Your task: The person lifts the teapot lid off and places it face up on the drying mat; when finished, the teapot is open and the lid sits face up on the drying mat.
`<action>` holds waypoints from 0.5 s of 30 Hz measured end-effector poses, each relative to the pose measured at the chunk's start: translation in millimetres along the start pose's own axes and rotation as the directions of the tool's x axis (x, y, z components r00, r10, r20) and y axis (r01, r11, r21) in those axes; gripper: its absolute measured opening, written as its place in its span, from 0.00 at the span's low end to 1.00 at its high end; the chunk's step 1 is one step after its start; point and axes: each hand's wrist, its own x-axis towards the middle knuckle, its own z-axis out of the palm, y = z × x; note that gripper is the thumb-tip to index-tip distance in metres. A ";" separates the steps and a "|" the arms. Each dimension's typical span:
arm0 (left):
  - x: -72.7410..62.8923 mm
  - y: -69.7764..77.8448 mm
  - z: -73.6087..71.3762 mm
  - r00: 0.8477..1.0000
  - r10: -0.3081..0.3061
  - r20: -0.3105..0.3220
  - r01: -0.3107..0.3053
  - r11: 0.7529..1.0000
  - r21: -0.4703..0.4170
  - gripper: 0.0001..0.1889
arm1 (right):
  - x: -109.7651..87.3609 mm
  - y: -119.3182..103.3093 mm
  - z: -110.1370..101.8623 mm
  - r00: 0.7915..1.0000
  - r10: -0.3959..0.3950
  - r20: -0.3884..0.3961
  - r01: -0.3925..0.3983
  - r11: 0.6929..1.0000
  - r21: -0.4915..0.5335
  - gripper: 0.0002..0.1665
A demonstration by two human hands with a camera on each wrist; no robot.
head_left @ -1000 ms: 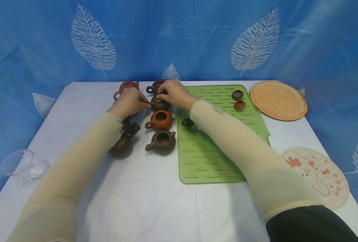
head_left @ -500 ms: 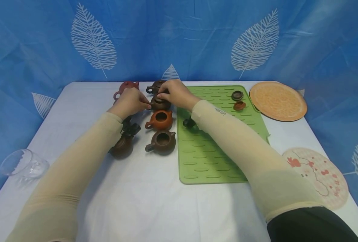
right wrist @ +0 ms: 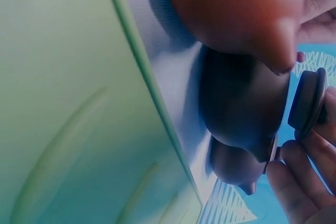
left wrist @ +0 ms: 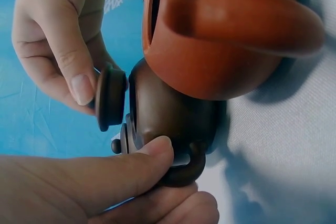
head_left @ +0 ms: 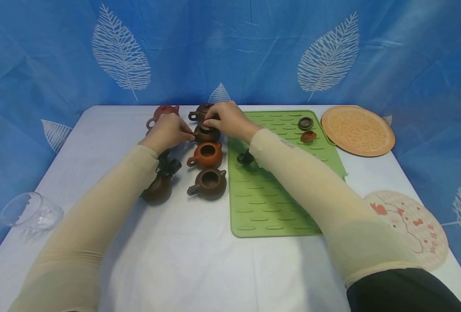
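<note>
Dark-brown teapot on bench, between orange teapot and lidded brown one. Left hand pinching handle, right hand pinching lid, just off opening.

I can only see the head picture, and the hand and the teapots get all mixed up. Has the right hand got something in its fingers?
Observer: Yes. The left wrist view shows the right hand pinching a dark lid.
Operator: Ooh! Is the lid sitting on the pot?
Observer: No. In the right wrist view there's a gap between the lid and the dark teapot next to the orange teapot.
Operator: And what's the left hand doing? It's too tiny for me.
Observer: The left wrist view shows the left hand has its grip on that dark teapot's handle, pinched between thumb and fingers.
</note>
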 end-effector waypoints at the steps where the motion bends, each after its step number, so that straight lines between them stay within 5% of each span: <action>1: 0.1 0.0 0.1 1.000 0.001 0.000 -0.001 1.000 -0.001 0.11 | -0.8 -0.1 -1.3 1.000 0.003 -0.005 -0.003 1.000 0.007 0.13; 15: -0.6 0.3 0.5 1.000 -0.016 0.004 0.016 1.000 0.003 0.12 | -12.4 7.8 -12.4 0.999 0.030 -0.025 -0.028 0.997 0.077 0.13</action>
